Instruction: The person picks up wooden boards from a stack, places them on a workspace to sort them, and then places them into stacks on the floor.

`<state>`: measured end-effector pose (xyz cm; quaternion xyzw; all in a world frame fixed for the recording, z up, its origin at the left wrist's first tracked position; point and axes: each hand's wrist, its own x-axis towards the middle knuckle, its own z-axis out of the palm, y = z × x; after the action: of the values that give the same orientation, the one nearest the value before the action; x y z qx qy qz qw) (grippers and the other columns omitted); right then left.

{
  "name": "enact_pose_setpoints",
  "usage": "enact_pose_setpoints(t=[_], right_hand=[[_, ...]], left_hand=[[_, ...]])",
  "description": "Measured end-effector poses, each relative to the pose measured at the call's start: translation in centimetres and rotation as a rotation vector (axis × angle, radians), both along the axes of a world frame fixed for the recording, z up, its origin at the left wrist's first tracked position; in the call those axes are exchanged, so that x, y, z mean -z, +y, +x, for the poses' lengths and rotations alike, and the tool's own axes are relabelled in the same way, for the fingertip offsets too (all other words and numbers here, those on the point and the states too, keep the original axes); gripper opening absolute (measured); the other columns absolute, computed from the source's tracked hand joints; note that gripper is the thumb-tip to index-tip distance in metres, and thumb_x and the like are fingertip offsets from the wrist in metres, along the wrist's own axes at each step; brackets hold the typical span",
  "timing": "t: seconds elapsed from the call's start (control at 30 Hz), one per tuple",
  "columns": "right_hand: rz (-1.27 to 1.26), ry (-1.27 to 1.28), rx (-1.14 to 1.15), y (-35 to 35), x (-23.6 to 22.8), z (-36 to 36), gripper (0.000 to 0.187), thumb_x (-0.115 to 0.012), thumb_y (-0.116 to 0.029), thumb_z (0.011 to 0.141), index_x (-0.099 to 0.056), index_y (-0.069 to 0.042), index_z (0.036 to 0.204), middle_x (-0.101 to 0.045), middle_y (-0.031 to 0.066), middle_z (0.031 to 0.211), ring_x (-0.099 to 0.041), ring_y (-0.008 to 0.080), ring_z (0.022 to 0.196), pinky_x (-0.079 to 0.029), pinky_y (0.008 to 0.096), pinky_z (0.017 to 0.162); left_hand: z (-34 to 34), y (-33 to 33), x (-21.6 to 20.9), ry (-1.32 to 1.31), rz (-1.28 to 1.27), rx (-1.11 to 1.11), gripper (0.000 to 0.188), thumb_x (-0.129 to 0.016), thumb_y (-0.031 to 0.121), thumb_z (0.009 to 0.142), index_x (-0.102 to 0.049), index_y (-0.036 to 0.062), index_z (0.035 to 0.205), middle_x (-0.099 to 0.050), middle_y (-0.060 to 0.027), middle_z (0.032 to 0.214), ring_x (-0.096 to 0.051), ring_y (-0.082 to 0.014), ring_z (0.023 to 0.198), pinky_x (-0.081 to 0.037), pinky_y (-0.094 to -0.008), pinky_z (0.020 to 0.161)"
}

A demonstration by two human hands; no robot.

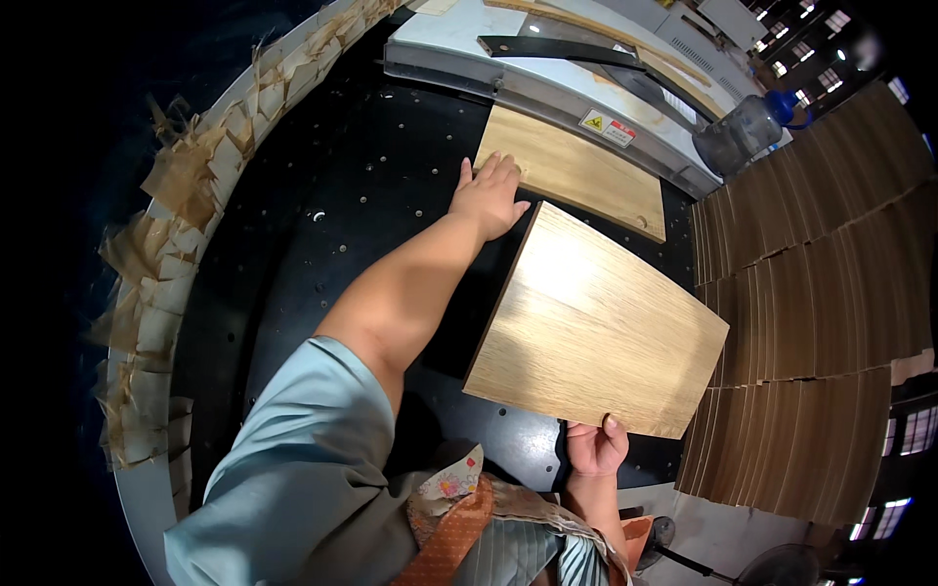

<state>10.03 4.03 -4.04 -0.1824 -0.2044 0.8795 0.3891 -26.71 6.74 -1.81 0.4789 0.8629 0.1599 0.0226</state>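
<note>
My right hand (598,447) grips the near edge of a light wood-grain panel (596,327), thumb on top and the other fingers underneath. The panel is tilted, and its glossy face catches the light. My left hand (489,197) reaches out with fingers spread and rests on the left end of a second wood-grain board (576,171). That board lies on the black table (342,215) along the foot of a white machine. A small round mark shows near its right corner.
The white machine (547,78) runs along the far side, with a black bar (562,47) on top. A clear jug with a blue lid (735,137) stands at its right end. Stacked brown cardboard sheets (801,322) line the right. Torn brown tape (186,186) covers the curved left rim.
</note>
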Motion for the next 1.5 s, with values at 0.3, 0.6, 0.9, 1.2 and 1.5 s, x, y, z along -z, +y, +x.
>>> enact_pose_setpoints(t=[0.3, 0.6, 0.9, 1.2, 1.5], right_hand=[[0.07, -0.006, -0.054, 0.6, -2.6, -2.5, 0.054, -0.058, 0.0, 0.08, -0.04, 0.001, 0.131, -0.054, 0.0169, 0.125, -0.054, 0.0321, 0.115, -0.045, 0.0475, 0.096], [-0.01, -0.149, -0.27, 3.7, -5.8, -16.4, 0.025, -0.056, -0.003, 0.087, -0.051, 0.001, 0.111, -0.062, 0.0128, 0.101, -0.062, 0.0293, 0.09, -0.052, 0.0424, 0.081], [-0.054, -0.285, -0.465, 3.7, -4.8, -26.9, 0.018, -0.056, -0.014, 0.091, -0.052, -0.004, 0.105, -0.062, 0.0114, 0.1, -0.063, 0.0341, 0.094, -0.056, 0.042, 0.074], [0.666, -0.483, -0.406, 3.8, -9.8, -5.1, 0.035, -0.059, -0.006, 0.087, -0.051, 0.008, 0.118, -0.063, 0.0177, 0.11, -0.063, 0.0247, 0.098, -0.049, 0.0344, 0.088], [1.654, -1.68, 0.165, -1.8, -1.4, 9.5, 0.027, -0.054, -0.012, 0.083, -0.056, 0.003, 0.106, -0.054, 0.022, 0.118, -0.045, 0.0398, 0.116, -0.033, 0.0517, 0.1]], left_hand=[[7.7, -14.0, 1.1, 0.004, 0.176, 0.2, 0.072, -0.06, 0.034, 0.083, -0.03, 0.0049, 0.141, -0.029, -0.0189, 0.146, -0.019, -0.035, 0.139, -0.015, -0.0542, 0.11], [17.8, -29.1, -0.9, -0.056, -0.017, 0.26, 0.056, -0.061, 0.039, 0.082, -0.051, 0.0038, 0.125, -0.026, -0.0131, 0.147, -0.016, -0.0273, 0.141, -0.014, -0.0531, 0.111], [15.4, -30.6, -2.7, -0.131, 0.232, 0.17, 0.048, -0.067, 0.018, 0.076, -0.057, 0.0132, 0.123, -0.053, -0.0036, 0.129, -0.039, -0.0229, 0.131, -0.012, -0.0559, 0.11], [7.5, -13.7, -6.0, 0.013, 0.28, 0.269, 0.063, -0.064, 0.029, 0.082, -0.04, 0.0061, 0.135, -0.034, -0.0148, 0.144, -0.024, -0.0318, 0.138, -0.016, -0.0552, 0.11], [1.1, -0.9, -3.3, 0.13, -0.26, 0.41, 0.069, -0.04, 0.057, 0.09, -0.025, 0.0181, 0.145, -0.017, -0.008, 0.153, -0.014, -0.0249, 0.142, -0.011, -0.0579, 0.111]])
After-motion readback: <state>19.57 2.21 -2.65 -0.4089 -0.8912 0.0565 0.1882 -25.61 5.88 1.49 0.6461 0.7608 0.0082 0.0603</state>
